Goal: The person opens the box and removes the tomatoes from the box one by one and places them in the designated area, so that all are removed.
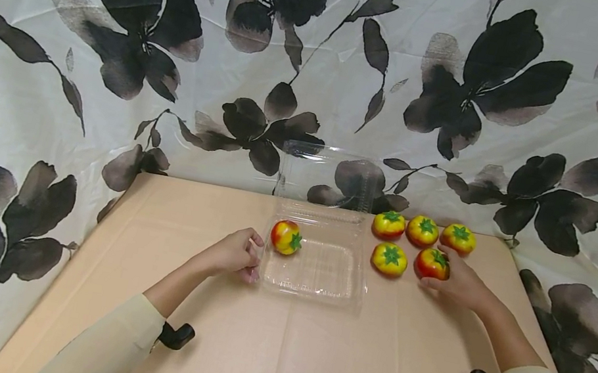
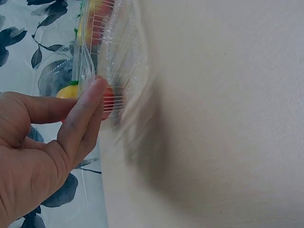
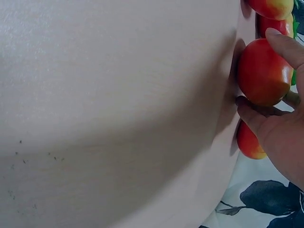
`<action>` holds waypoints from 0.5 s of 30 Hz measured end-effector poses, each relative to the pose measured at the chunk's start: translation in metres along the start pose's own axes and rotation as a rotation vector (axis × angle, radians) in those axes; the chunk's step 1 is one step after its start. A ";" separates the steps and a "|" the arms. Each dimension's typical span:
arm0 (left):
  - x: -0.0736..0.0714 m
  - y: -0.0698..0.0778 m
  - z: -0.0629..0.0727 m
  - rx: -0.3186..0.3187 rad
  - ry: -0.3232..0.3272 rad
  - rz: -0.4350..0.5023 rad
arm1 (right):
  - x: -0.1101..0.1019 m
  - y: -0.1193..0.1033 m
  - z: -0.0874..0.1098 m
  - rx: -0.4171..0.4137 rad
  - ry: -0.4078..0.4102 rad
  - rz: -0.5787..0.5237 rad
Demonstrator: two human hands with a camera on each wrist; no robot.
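Observation:
In the head view a clear plastic clamshell container (image 1: 311, 289) lies unfolded, its lid (image 1: 325, 174) raised at the back. One red-and-yellow tomato (image 1: 285, 237) with a green star-shaped top sits in its left part. My left hand (image 1: 235, 253) pinches the container's left rim between thumb and fingertips; the left wrist view shows this hand (image 2: 52, 137) close up. At the right, my right hand (image 1: 462, 282) grips a redder tomato (image 1: 432, 264) from its right side. In the right wrist view, thumb and fingers lie on opposite sides of that tomato (image 3: 263, 71).
Several more tomatoes stand beside the held one: a near-left tomato (image 1: 389, 260) and a back row with a middle tomato (image 1: 422, 231). The light wooden table (image 1: 327, 365) ends at the back against a floral cloth (image 1: 352, 89).

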State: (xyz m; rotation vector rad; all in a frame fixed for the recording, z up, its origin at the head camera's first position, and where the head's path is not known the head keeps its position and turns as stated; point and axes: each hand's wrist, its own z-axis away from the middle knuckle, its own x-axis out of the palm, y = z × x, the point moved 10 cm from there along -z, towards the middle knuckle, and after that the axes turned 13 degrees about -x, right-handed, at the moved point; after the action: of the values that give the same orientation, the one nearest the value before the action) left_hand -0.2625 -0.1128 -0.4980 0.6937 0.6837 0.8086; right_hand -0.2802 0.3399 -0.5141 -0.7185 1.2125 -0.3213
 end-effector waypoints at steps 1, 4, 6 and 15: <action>0.000 0.000 0.000 -0.002 0.000 0.002 | -0.001 0.000 0.000 -0.001 0.002 0.001; -0.001 0.000 0.001 -0.009 -0.002 0.011 | -0.005 -0.005 0.001 -0.023 0.019 0.011; -0.001 0.000 0.001 -0.012 -0.002 0.017 | -0.009 -0.012 0.001 -0.053 0.037 0.023; -0.001 0.000 0.001 -0.015 -0.007 0.022 | -0.026 -0.058 0.003 -0.167 0.102 0.097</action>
State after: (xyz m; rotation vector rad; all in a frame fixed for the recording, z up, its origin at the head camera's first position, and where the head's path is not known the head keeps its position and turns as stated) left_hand -0.2621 -0.1137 -0.4975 0.6909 0.6639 0.8306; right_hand -0.2781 0.3127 -0.4564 -0.7915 1.3780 -0.1790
